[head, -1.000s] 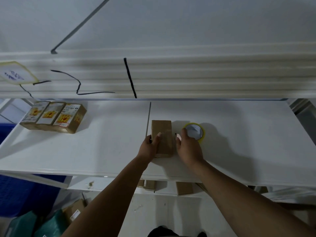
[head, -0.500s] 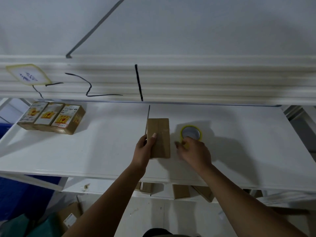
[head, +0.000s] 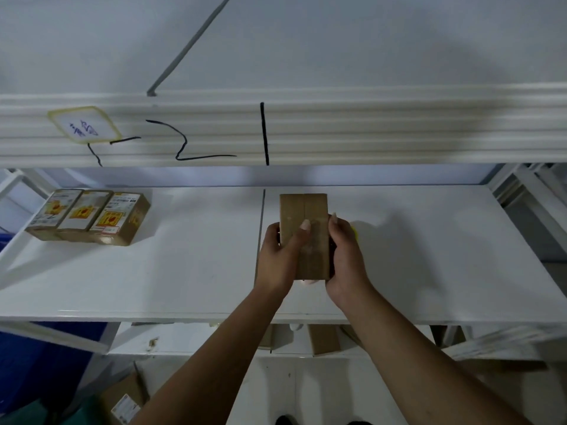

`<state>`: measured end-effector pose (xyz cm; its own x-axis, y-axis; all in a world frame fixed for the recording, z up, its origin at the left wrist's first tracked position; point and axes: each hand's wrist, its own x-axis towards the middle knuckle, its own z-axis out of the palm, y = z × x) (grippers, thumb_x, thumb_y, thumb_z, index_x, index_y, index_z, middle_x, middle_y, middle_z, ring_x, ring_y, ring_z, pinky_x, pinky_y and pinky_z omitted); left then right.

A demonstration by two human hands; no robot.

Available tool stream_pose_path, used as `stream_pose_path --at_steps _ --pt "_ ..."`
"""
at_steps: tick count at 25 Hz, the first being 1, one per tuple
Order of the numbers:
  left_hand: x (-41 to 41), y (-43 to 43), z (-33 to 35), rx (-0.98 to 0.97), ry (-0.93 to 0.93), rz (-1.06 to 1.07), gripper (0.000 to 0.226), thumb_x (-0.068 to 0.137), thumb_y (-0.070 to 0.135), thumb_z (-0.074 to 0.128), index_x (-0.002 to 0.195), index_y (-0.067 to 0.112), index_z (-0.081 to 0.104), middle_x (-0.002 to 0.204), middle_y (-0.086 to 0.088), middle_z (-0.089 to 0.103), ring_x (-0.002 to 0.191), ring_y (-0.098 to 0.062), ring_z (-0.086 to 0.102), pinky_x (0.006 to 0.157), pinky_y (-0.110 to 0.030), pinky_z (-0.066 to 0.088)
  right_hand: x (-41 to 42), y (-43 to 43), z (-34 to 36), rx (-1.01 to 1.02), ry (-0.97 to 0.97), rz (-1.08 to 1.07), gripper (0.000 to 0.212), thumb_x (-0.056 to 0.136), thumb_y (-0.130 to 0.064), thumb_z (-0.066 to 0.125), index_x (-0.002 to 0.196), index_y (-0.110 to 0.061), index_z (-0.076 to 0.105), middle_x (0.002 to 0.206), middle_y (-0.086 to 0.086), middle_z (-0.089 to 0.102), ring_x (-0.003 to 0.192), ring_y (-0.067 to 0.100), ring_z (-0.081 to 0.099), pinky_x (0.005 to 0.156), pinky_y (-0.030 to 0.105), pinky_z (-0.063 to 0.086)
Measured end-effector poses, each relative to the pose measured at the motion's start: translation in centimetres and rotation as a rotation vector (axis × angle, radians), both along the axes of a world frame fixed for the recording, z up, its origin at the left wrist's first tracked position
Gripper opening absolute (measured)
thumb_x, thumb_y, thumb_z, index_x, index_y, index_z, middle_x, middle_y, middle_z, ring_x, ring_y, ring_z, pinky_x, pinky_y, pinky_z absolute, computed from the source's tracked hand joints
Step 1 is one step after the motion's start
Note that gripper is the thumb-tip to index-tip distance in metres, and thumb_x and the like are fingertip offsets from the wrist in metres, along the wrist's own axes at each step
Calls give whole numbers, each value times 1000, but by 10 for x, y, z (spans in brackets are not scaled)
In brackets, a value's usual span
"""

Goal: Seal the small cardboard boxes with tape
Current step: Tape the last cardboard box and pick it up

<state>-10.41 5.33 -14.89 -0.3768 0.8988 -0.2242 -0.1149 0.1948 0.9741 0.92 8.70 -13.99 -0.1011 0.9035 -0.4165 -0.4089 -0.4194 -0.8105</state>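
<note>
Brown box (head: 306, 216) was now lifted over the shelf (head: 184, 271). My right hand (head: 346, 259) had left the yellow tape (head: 355, 234) and joined my left hand (head: 276, 259), both with a grip on the box. Taping likely came next.

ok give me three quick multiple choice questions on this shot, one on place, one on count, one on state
1. Where do the labelled boxes sit on the white shelf?
A far left
B far right
C centre front

2. How many labelled boxes are there?
A two
B three
C five

3. How is the plain brown box held?
A by one hand
B by both hands
C by no hand

Answers:
1 A: they stand at the shelf's left end.
2 B: three stand side by side.
3 B: the left hand and right hand each grip a side.
</note>
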Motion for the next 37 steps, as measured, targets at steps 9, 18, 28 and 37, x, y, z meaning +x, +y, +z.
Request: stream_pose_path --at_steps 9,18,28,37 --pt "18 -8 13 -116 -109 -19 60 109 64 22 141 27 56 133 -7 68 114 -23 70 91 -41 63 18 -6 8 -75 -22 -67 23 104 -17 53 104 -32 70 113 8 79 93 30 71 82 50 57" --pt "56 -35 27 -180 -156 -69 74 104 74 26 141 22 63 129 -8 74 117 -25 72 110 -51 53 64 -20 14 -148 -29 -62 19 99 -23 67 109 -28 83 104 2 83 92 28 80 79 52 66" --pt "105 -65 42 114 74 -161 39 103 50 57 133 26 61 124 -4 73 107 -17 76 86 -36 66 101 -61 29 290 -293 62 33 89 -51 78 118 -45 64 104 -18 75 100 12 74 86 42 62" --pt "125 -89 46 134 148 -134 52 102 60 54 143 28 59 128 5 74 118 -19 73 96 -42 63 127 -79 35 275 -254 36 38 83 -50 84 114 -43 62 106 -2 78 97 20 77 89 54 64"
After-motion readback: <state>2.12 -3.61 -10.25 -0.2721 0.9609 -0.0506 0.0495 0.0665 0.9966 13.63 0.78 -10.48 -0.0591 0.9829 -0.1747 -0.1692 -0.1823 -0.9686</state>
